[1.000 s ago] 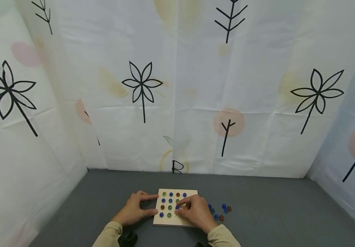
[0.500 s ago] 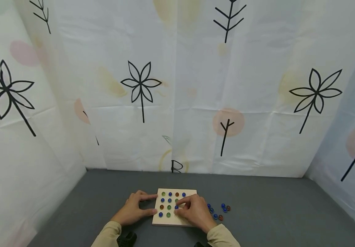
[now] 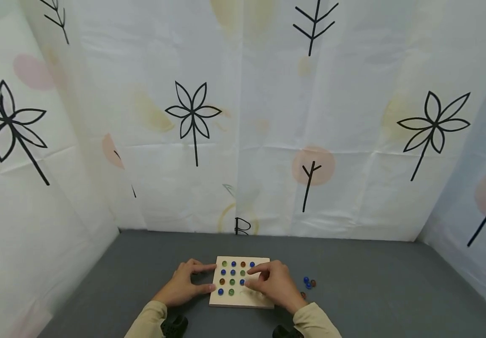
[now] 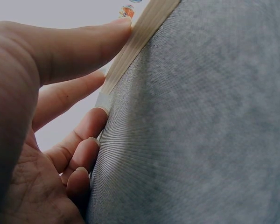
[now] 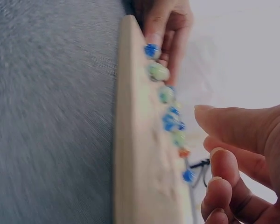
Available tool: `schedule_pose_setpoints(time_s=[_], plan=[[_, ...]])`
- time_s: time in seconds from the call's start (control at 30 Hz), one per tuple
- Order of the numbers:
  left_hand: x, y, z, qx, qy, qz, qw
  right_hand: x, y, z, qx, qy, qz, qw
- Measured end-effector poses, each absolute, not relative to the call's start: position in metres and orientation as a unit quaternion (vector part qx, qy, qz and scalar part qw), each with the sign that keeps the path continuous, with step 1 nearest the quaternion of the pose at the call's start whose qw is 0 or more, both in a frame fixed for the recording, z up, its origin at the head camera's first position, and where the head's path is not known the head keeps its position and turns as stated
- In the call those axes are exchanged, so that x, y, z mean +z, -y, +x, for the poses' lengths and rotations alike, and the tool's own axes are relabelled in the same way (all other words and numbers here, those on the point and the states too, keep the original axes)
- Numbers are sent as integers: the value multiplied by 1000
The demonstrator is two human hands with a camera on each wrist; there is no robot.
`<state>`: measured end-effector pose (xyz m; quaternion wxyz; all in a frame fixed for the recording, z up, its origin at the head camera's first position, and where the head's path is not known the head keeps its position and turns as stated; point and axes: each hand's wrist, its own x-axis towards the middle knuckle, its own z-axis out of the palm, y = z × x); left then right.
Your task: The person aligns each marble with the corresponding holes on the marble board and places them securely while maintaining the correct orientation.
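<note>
A square light-wood board (image 3: 249,300) with rows of holes lies on the grey table, with blue, green and amber glass marbles sitting in part of it. At its left edge, my left hand (image 3: 181,287) rests thumb and index fingertip against the wood; the left wrist view shows the thumb (image 4: 88,46) on the edge. My right hand (image 3: 277,284) hovers over the board's right part, thumb and fingers apart with nothing between them. Beside its thumb in the head view sits a blue marble (image 3: 242,282). The right wrist view shows the fingertips clear of the marbles (image 5: 170,120).
To the right of the board lie loose marbles: blue ones (image 3: 306,280), a brown one (image 3: 313,283), and another brown one (image 3: 303,295) partly behind my right wrist. A white printed cloth (image 3: 268,188) closes off the back and sides of the grey table (image 3: 374,286).
My right hand has let go of the blue marble in the third row and moved a little right, now covering some loose marbles. The left hand stays at the board's edge.
</note>
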<state>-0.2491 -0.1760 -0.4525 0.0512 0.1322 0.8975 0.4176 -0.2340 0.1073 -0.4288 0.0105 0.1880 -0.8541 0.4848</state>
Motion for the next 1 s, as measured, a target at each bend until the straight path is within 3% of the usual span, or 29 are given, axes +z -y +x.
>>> schedule_pose_setpoints(time_s=[0.53, 1.0], plan=[[-451, 176, -249, 411, -901, 134, 44, -420, -180, -216, 454, 886, 88, 25], [-452, 176, -250, 412, -899, 139, 46, -427, -205, -210, 412, 908, 81, 5]])
